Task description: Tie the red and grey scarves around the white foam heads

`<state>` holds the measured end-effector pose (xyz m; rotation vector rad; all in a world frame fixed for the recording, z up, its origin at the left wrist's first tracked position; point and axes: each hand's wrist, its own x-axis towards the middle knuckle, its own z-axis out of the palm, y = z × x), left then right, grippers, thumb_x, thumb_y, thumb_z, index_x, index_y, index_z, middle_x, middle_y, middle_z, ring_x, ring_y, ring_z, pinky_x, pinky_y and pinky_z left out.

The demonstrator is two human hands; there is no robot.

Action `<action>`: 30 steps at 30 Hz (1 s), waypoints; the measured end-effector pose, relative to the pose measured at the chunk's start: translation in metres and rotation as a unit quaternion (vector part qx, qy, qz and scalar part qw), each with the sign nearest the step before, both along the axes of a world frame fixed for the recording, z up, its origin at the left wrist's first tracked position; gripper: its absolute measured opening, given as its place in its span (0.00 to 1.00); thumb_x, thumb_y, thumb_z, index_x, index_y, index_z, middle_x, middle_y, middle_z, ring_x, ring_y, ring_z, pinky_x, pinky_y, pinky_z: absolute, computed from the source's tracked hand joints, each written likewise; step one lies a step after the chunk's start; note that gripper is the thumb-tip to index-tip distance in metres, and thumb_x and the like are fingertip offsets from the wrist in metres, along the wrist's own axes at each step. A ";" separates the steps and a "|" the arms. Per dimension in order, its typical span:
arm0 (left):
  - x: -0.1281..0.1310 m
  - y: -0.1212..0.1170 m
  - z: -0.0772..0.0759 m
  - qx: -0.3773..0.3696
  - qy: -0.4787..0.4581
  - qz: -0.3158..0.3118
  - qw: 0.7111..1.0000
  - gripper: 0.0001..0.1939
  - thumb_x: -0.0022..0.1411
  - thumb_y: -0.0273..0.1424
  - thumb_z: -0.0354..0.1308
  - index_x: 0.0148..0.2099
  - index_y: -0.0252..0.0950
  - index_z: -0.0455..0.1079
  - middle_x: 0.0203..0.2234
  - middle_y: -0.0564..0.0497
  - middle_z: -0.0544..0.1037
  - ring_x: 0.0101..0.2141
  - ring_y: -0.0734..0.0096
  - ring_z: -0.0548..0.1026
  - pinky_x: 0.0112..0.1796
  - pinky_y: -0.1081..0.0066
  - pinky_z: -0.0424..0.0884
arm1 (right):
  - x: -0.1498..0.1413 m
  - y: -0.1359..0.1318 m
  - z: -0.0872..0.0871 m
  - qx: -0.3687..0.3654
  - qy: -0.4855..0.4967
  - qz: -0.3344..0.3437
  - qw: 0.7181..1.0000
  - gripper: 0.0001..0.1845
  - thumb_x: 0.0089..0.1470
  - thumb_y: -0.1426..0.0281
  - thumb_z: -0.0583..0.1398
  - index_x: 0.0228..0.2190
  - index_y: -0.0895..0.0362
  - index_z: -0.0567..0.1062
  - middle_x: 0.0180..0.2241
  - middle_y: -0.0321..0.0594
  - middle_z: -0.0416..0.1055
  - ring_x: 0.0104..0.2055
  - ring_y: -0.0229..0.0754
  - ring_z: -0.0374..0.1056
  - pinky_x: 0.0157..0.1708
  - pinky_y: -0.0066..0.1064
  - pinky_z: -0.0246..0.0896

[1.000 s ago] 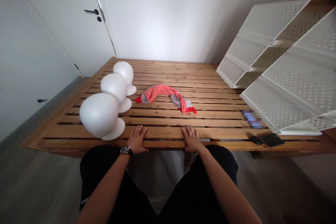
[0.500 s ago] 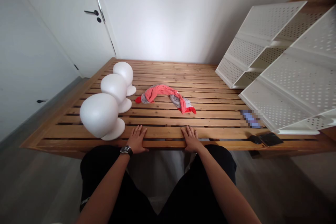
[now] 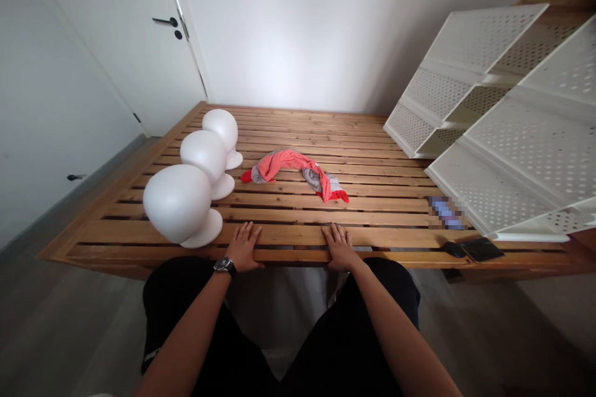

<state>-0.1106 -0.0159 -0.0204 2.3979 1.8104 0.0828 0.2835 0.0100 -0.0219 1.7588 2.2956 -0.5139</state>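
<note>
My left hand point(image 3: 244, 247) lies flat, fingers stretched out, on the front slat of a wooden slatted platform point(image 3: 382, 161); a watch is on its wrist. My right hand point(image 3: 339, 247) rests flat the same way a little to the right, holding nothing. Beyond both hands, in the middle of the platform, lies a crumpled red and grey cloth point(image 3: 294, 172). Three white round mannequin heads stand in a row at the left: a near one point(image 3: 179, 205), a middle one point(image 3: 205, 160) and a far one point(image 3: 222, 133). The near one stands just left of my left hand.
White perforated shelf units point(image 3: 493, 118) lean across the platform's right side. A dark phone point(image 3: 482, 249) and a small black object point(image 3: 454, 249) lie at the front right edge. A white door point(image 3: 121, 43) with a black handle is at the left. Grey floor surrounds the platform.
</note>
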 end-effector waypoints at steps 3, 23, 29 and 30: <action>0.000 0.000 0.001 -0.006 0.003 0.000 1.000 0.69 0.35 0.58 0.71 0.74 0.37 0.48 0.72 0.35 0.47 0.72 0.43 0.43 0.69 0.47 0.36 | 0.000 0.000 0.000 -0.001 0.005 -0.001 1.000 0.74 0.34 0.59 0.72 0.71 0.54 0.36 0.72 0.55 0.17 0.74 0.62 0.14 0.68 0.57 0.14; 0.000 0.001 -0.001 -0.003 0.010 0.002 1.000 0.69 0.35 0.58 0.71 0.74 0.37 0.48 0.72 0.35 0.47 0.72 0.43 0.43 0.69 0.47 0.36 | 0.001 0.001 -0.002 0.004 0.007 0.002 1.000 0.74 0.34 0.58 0.73 0.71 0.53 0.36 0.73 0.56 0.17 0.74 0.62 0.14 0.68 0.57 0.14; 0.000 0.001 -0.001 -0.004 0.006 0.000 1.000 0.69 0.35 0.57 0.71 0.74 0.37 0.48 0.72 0.35 0.47 0.72 0.43 0.43 0.69 0.47 0.36 | 0.000 0.000 -0.001 0.002 0.004 -0.002 1.000 0.74 0.34 0.60 0.72 0.71 0.53 0.36 0.73 0.55 0.17 0.74 0.61 0.14 0.68 0.57 0.14; 0.000 0.000 -0.001 -0.002 0.004 0.001 1.000 0.69 0.35 0.57 0.71 0.74 0.37 0.48 0.72 0.35 0.47 0.72 0.43 0.43 0.69 0.47 0.36 | -0.001 0.000 0.000 0.001 0.003 -0.003 1.000 0.74 0.34 0.60 0.72 0.71 0.53 0.36 0.73 0.55 0.17 0.74 0.61 0.14 0.68 0.56 0.14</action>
